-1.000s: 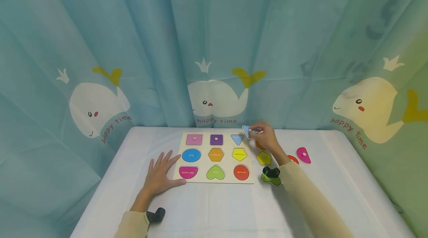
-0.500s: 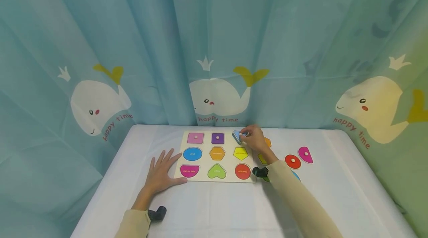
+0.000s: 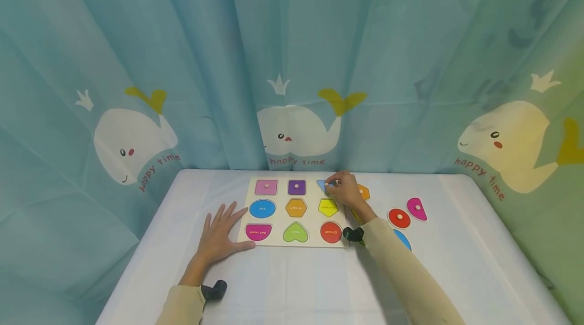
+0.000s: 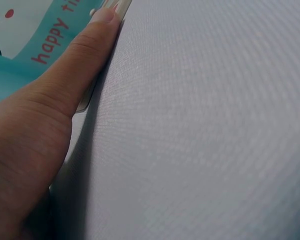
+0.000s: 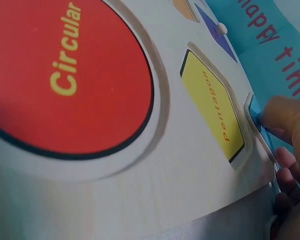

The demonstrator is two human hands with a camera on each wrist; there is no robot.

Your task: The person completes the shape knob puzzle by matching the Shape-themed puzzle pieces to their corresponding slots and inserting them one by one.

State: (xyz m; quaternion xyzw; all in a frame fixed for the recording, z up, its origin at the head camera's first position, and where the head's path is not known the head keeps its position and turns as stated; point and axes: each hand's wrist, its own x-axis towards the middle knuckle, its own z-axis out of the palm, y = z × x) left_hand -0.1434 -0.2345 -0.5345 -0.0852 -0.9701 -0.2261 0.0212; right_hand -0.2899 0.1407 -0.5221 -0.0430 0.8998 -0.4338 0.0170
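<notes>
My left hand (image 3: 216, 236) lies with fingers spread at the left edge of the white puzzle board (image 3: 280, 199); its thumb (image 4: 82, 55) rests along the near left corner. At the board's far right corner, my right hand (image 3: 347, 192) pinches the small knob of a light blue triangle piece (image 3: 321, 183). The triangle lies over its matching recess; whether it sits fully flush is hard to tell, as fingers cover part of it. A pink rectangle piece (image 3: 260, 188) and a purple square piece (image 3: 292, 191) sit in the far row. Beyond the yellow pentagon recess (image 5: 212, 102), the right wrist view shows the pinching fingers.
Right of the board lie a red circle piece (image 3: 395, 220), a magenta half-round piece (image 3: 414, 210), a blue oval piece (image 3: 403, 240) and an orange hexagon piece (image 3: 364, 192). Yellow and green pieces are mostly hidden under the right arm. A curtain (image 3: 205, 61) hangs behind the table.
My right hand has carried the blue triangle leftward from beside the board onto its recess, where it now lies flatter. The left hand has stayed at the board's edge.
</notes>
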